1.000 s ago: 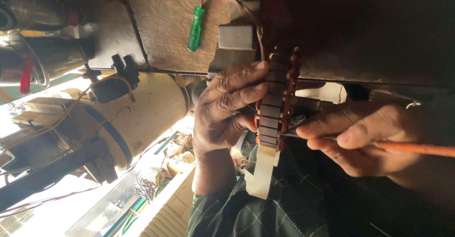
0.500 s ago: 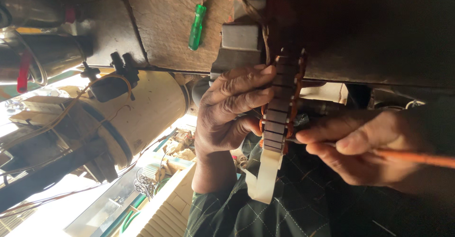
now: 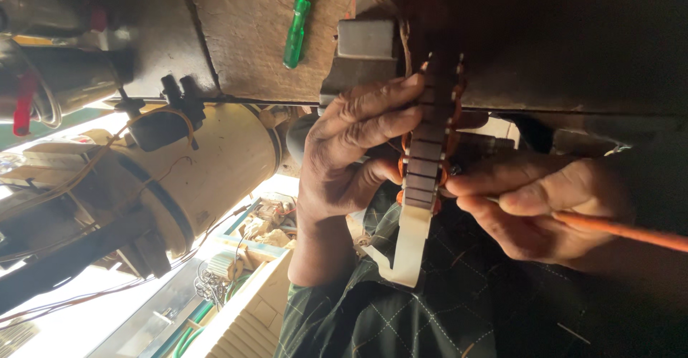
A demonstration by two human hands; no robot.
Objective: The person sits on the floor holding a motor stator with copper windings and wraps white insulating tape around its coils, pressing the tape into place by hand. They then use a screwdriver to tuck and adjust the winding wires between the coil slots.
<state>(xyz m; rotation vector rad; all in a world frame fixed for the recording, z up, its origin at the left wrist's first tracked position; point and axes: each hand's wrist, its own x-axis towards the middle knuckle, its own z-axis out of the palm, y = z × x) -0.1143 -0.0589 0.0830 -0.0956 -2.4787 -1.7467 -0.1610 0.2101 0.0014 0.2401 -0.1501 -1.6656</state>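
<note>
Left hand (image 3: pixel 351 157) is curled around the slotted core (image 3: pixel 428 143), a stack of dark segments with orange insulation showing at the edges. Fingers (image 3: pixel 380 103) wrap over its top and the thumb tucks in under the lower part, so it's properly gripping it. That core sits dead centre in the head view, pressed between both of my hands, with a pale strip of insulating paper (image 3: pixel 410 247) hanging out of its near end over my checked green shirt (image 3: pixel 430 308).

Right hand (image 3: pixel 537 204) comes in from the right, fingers pinched shut around a thin orange stick (image 3: pixel 631 232) that runs off the right edge. Its fingertips (image 3: pixel 466 184) are touching the side of the core, right at the slots.

Compared with a second ago, not much has shifted: the left hand has kept the same wrap on the core, and the right hand has stayed on the stick at about the same spot. The whole core has drifted slightly right and up in the view, and the paper strip hangs a bit further out.

Off to the left there's a cream-coloured motor housing (image 3: pixel 208 164), and a green screwdriver (image 3: pixel 296 32) lies on the worn bench (image 3: pixel 244 35) further up.
</note>
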